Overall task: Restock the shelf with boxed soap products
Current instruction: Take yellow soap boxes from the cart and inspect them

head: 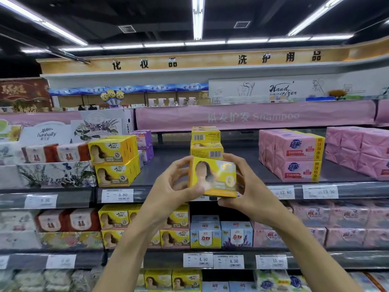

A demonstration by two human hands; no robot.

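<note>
Single view: wide-angle head-worn camera, facing forward and level toward the dark metal shop shelf [210, 163]; close range, arm's reach. Frame spans ceiling strip lights [197, 17] down to lower shelf tiers.

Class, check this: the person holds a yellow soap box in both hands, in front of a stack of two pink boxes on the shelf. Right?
Not quite. In the head view, both hands hold the yellow soap box, but the stack behind it is yellow, not pink.
</note>
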